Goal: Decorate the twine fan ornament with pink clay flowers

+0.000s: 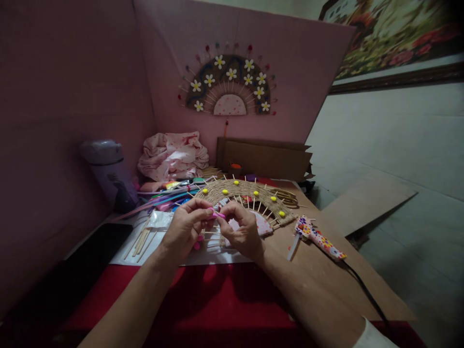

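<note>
Between the fingertips of my left hand (188, 224) and my right hand (243, 227) is a small piece of bright pink modelling clay (215, 214). Both hands pinch it from either side. More pink pieces (197, 242) lie below my left fingers. Just behind my hands lies a fan-shaped piece (246, 189) of wound twine with sticks poking out and yellow dots spaced along its band. Its inner half circle (261, 223) is pale cloth with spots, partly covered by my right hand.
A flower-patterned glue gun (321, 238) with a black cord lies at the right on brown board. Wooden sticks (142, 244) and a dark flat panel (101, 241) are at the left. Behind stand a tumbler (110, 176), crumpled pink cloth (174, 155) and folded cardboard (264, 159). A flowered fan (232, 72) hangs above.
</note>
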`<state>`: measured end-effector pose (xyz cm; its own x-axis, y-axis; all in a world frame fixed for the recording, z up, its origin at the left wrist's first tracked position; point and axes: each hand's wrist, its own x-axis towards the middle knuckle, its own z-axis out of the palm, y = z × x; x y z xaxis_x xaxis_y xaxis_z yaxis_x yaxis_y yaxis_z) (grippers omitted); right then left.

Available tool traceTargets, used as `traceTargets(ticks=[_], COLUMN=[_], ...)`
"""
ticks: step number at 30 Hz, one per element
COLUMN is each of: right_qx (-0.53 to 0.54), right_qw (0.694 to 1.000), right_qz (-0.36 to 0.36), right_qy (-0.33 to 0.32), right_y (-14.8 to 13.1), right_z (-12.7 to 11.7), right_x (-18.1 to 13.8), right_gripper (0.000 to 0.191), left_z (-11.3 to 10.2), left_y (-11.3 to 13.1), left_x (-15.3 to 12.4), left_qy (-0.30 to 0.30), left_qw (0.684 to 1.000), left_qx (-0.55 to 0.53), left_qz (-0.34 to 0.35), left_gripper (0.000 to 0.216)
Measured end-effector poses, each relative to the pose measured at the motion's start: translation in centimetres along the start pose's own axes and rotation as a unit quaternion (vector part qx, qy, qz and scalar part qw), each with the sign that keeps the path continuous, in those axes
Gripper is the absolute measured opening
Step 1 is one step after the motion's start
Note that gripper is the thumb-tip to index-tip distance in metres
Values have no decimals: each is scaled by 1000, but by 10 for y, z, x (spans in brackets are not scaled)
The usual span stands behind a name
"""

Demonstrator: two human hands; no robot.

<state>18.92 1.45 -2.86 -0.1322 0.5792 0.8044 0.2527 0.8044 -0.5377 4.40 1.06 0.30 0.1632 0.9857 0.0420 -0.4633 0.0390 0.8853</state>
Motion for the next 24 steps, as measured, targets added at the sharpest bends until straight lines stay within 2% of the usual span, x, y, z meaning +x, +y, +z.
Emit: traceTargets(ticks=[4, 7, 11, 21, 24], right_qx=[50, 62, 34, -17, -39], right_qw=[997, 996, 997, 999, 999], right_qz=[55, 65, 56, -28, -37], right_qy=[38, 27, 38, -5, -7], right_y=[3, 6, 8, -2, 0], right_z=[-2, -2, -1, 0, 1], right_x=[0, 0, 0, -1, -2], right_gripper=[8, 8, 10, 26, 25], left_z=[-3, -4, -4, -9, -8], left_y=[3, 3, -3, -12, -11], left_x=[4, 4, 1, 3, 2], left_qy=[27, 3, -24, -21, -19], left_qw=[999, 999, 999, 996, 993], left_qx=[-25, -16, 35, 86, 118], left_qz=[37, 34, 27, 18, 6], left_gripper=[19, 24, 26, 29, 32])
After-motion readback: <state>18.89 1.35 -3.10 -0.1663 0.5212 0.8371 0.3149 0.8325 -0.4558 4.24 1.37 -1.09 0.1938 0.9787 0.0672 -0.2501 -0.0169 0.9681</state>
